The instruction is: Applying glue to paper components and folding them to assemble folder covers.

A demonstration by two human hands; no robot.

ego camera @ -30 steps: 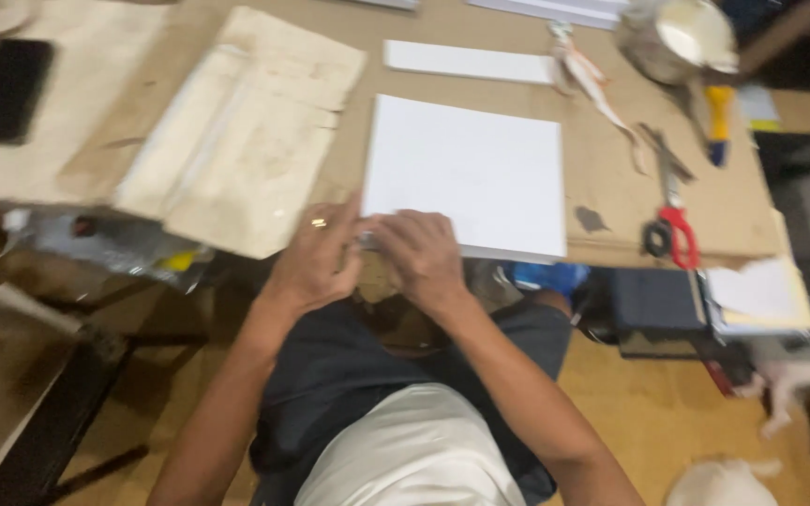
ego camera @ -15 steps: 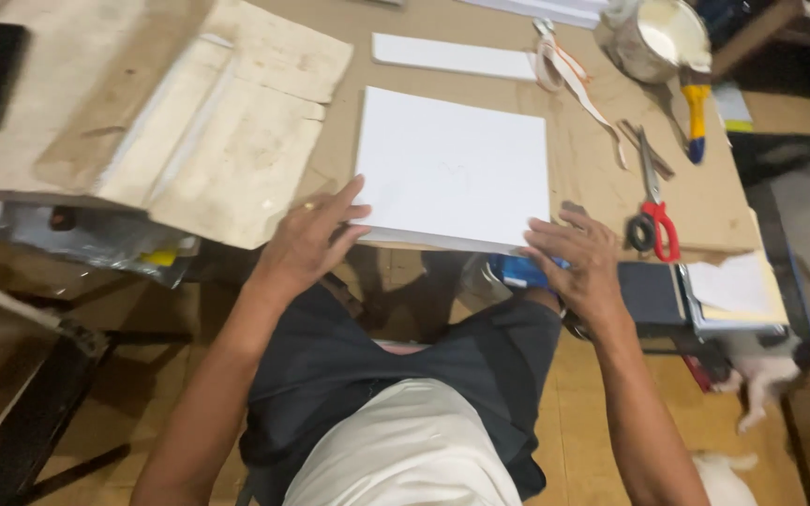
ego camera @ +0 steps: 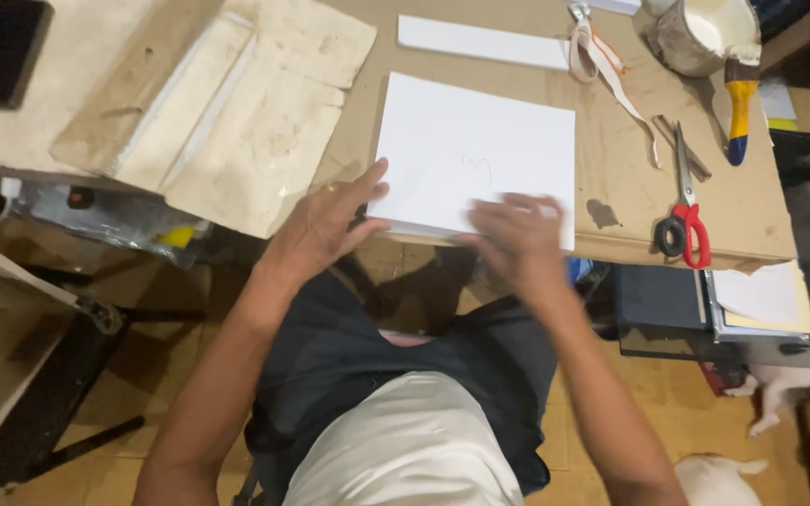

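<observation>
Right hand (ego camera: 516, 234), blurred with motion, now lies over the near edge of the flat white square board (ego camera: 476, 155), fingers spread and loosely curved; whether it grips the edge or only presses on it cannot be told. Half a second ago this hand sat farther right, at the board's near right corner, so it has slid inward along the edge. The left hand (ego camera: 325, 225) has kept its place at the near left corner, open, fingers stretched flat with the tips on the board's surface, holding nothing closed. The board has stayed flat on the brown paper-covered tabletop (ego camera: 630, 178), its near edge at the tabletop's front rim; judging by this, the hands are running along and steadying that edge, not lifting it.

Beyond the board lies a narrow white strip (ego camera: 480, 42). To the right rest red-handled scissors (ego camera: 682, 220), a loose pale ribbon (ego camera: 611, 80), a yellow-and-blue-handled brush (ego camera: 741, 103) and a stained white pot (ego camera: 705, 33). To the left sit worn cream cardboard sheets (ego camera: 236, 122). Nothing lies on the board itself, and the scissors lie well apart from the right hand.
</observation>
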